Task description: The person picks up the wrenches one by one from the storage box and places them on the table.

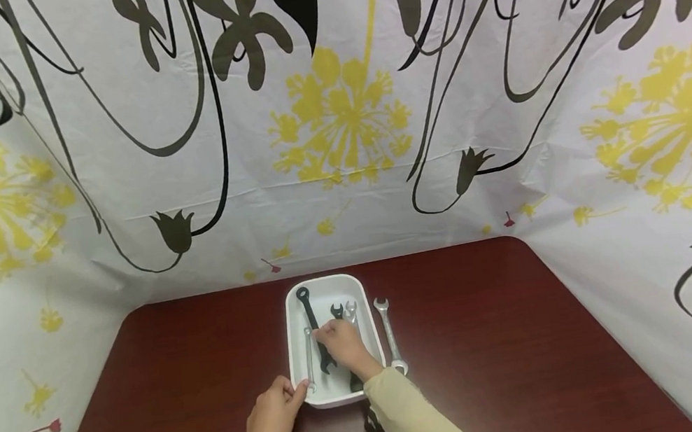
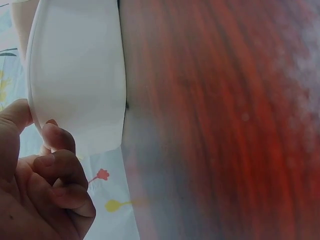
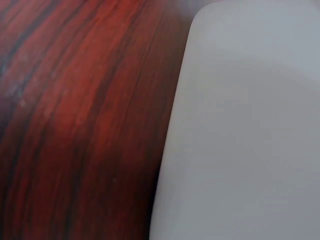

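In the head view, a white tray (image 1: 342, 399) holds several wrenches. My left hand (image 1: 272, 417) pinches the tray's near left corner; the left wrist view shows the thumb and curled fingers (image 2: 60, 137) at the rim. My right hand (image 1: 345, 346) is over the tray, its fingertips gripping the shaft of a long black combination wrench (image 1: 309, 309). Left of that wrench lies a small silver wrench (image 1: 309, 357). Beyond the right hand show the open ends of a shorter black wrench (image 1: 337, 310) and a silver wrench (image 1: 351, 308), their shafts partly hidden by the hand.
A larger silver wrench (image 1: 386, 324) lies on the dark red wooden table (image 1: 492, 341), just right of the tray. A dark object (image 1: 373, 424) is partly covered by the right sleeve. Patterned cloth (image 1: 346, 216) hangs behind and at both sides.
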Motion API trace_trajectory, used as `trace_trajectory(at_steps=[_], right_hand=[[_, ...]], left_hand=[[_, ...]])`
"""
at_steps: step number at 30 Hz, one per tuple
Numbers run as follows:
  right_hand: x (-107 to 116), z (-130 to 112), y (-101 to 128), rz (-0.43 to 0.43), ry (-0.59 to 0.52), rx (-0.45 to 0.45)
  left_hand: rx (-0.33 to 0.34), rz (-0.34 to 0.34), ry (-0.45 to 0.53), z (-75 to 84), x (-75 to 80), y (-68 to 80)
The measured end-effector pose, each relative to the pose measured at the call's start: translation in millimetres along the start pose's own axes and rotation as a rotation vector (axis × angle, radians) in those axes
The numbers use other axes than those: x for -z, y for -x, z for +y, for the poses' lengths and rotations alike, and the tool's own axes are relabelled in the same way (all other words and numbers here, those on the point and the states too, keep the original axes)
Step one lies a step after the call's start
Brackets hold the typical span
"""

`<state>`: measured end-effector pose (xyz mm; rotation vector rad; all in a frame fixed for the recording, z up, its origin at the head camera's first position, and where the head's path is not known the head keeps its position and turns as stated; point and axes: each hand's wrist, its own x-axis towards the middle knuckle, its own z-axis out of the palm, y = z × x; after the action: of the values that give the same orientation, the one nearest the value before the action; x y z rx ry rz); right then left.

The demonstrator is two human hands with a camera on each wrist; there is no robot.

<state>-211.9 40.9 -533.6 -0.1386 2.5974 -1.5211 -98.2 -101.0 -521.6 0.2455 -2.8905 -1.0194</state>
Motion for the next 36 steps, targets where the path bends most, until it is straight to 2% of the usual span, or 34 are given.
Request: trace_trajectory(at_steps=[16,30,36], right_hand=[[4,-13,-7,0.002,-0.129,0.023],[4,-7,2,0.004,-0.186,0.023],[6,-10,2,0.015,-0.164,0.044]], left_hand=[[0.004,-0.035,0.007,0.2,12.8,-6.3],[0.015,-0.054,-0.011,-0.6,4.6,0.1],[0.009,-0.047,-0.026,0.8,3.7,-1.3]])
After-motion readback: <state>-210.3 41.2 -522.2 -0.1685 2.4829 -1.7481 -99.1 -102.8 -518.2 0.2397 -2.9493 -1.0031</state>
